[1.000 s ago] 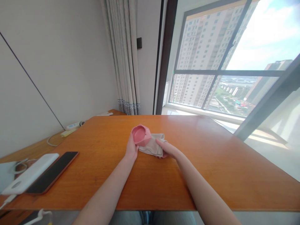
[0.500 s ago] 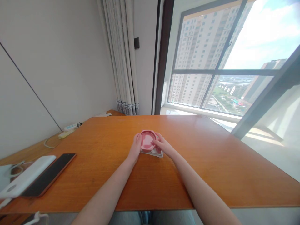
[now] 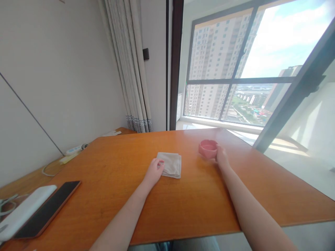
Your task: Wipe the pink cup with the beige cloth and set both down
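A folded light grey cloth (image 3: 171, 164) lies flat on the wooden table (image 3: 117, 198), in front of me. My left hand (image 3: 154, 169) rests at its left edge, fingers loosely bent and touching the cloth, with no firm hold visible. Off to the right, a small pink bowl with a wavy rim (image 3: 208, 149) is in my right hand (image 3: 222, 156), which grips it by its right side. The bowl is upright, at or just above the tabletop; I cannot tell which.
At the left lie a dark phone (image 3: 49, 209) and a white power bank (image 3: 31, 205) with a cable. Along the wall sits a power strip (image 3: 74, 150). A curtain (image 3: 131, 69) and a large window (image 3: 230, 82) stand beyond the table's far edge.
My right hand has carried the pink bowl off the cloth and to the right. My left hand has let go of the bowl and is now at the cloth, which is uncovered.
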Tool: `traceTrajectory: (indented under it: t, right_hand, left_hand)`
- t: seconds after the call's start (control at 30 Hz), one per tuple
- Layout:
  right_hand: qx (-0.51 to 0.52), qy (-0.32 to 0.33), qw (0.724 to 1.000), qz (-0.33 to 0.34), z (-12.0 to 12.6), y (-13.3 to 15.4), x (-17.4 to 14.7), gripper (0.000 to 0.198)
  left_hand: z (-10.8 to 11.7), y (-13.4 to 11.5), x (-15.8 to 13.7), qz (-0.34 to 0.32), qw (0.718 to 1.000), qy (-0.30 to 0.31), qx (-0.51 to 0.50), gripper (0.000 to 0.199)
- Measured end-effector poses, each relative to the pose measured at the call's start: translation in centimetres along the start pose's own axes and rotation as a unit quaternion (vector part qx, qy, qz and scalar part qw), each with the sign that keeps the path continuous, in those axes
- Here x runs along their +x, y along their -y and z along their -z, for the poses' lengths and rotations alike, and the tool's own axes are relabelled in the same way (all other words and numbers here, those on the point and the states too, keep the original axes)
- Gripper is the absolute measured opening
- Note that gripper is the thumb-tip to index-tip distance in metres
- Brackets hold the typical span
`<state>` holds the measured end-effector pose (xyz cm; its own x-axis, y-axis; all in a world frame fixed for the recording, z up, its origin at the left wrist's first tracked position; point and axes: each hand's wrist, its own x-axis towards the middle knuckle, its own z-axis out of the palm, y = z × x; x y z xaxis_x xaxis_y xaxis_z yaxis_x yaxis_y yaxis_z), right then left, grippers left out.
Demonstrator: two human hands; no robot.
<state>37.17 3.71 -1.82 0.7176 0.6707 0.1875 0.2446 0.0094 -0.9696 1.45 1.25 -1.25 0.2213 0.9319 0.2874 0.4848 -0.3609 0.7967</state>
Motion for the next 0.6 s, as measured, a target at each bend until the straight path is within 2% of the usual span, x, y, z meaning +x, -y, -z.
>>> traceTrajectory:
  t: [0.1, 0.17, 0.33, 0.47, 0.6]
  right_hand:
    - [-0.072, -0.065, 0.995, -0.035, 1.7, -1.6, 1.6, 0.052]
    - [-0.105, -0.082, 0.990, -0.053, 2.0, -1.9, 2.0, 0.056]
    - [-0.168, -0.042, 0.979, -0.105, 2.1, -1.5, 1.8, 0.065]
    - [-0.245, 0.003, 0.964, -0.102, 2.4, -1.3, 1.9, 0.067]
    - [-0.326, 0.040, 0.940, -0.094, 2.6, -1.2, 2.1, 0.060]
  left_hand:
    - [0.0, -0.1, -0.2, -0.019, 0.999, 0.013, 0.032, 0.019]
    - [0.1, -0.1, -0.3, -0.027, 0.998, 0.017, 0.049, 0.018]
    - [0.3, -0.1, -0.3, -0.032, 0.997, 0.027, 0.064, 0.018]
    - [0.3, -0.2, -0.3, -0.037, 0.996, 0.033, 0.074, 0.017]
    - [0.4, -0.2, -0.4, -0.052, 0.993, 0.053, 0.094, 0.016]
